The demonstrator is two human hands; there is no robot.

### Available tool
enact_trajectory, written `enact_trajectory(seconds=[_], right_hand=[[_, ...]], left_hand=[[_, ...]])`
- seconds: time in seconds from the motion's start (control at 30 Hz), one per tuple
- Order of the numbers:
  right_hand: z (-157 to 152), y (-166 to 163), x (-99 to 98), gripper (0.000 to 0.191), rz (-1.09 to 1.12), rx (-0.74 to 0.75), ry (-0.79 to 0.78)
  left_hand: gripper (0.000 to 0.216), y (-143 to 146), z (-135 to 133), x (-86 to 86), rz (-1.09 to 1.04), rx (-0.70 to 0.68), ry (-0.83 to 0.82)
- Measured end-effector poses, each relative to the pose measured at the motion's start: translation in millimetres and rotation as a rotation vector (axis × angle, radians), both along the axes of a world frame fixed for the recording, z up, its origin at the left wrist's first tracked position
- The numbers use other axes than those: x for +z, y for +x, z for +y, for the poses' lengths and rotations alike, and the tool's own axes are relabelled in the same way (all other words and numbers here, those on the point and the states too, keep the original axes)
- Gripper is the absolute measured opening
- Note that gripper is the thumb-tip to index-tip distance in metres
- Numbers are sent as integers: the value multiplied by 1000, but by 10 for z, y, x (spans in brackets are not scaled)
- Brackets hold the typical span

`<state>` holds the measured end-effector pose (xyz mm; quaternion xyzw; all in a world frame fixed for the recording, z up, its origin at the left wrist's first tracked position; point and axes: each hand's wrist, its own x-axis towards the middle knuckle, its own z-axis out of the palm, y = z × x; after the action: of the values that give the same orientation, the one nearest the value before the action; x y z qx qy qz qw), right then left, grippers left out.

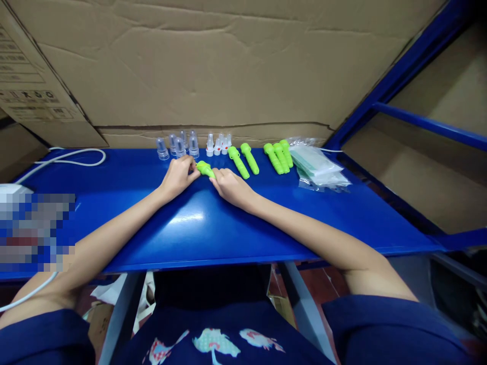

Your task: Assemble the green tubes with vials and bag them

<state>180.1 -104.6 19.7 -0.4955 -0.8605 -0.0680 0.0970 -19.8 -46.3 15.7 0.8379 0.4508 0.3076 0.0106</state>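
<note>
A bright green plastic handle piece [205, 169] lies on the blue table [190, 228], held between both hands. My left hand [178, 176] pinches its left end with closed fingers. My right hand [230, 186] rests on the table with its fingertips closed on the piece's right end. Two more green pieces [244, 160] lie just beyond my right hand, and a group of three green pieces [278, 156] lies further right.
Several clear plastic cups [178, 145] and small white caps [218, 145] stand at the table's back edge. A stack of clear plastic bags [317, 166] lies at the right. A white cable [72, 159] runs at the left. Cardboard [228, 66] walls the back.
</note>
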Motion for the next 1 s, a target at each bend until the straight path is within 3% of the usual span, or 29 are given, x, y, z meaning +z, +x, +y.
enact_trajectory(seconds=[0.17,0.37,0.5,0.8,1.0], right_hand=[[122,97,-27,35,-6,71,33],[346,343,-72,39,5,264,71],[400,428,-149,43,68,366,124],[480,527,-133,41,273,445,112],[597,676,-122,37,385,440,90]], left_hand=[[10,-51,55,-23,-61,-54,2],[6,-40,18,-8,-60,-132,33],[8,-65,-29,-6,-79,-209,-68],[10,-57,-72,8,-129,-218,-31],[15,-260,-9,55,-239,-135,-24]])
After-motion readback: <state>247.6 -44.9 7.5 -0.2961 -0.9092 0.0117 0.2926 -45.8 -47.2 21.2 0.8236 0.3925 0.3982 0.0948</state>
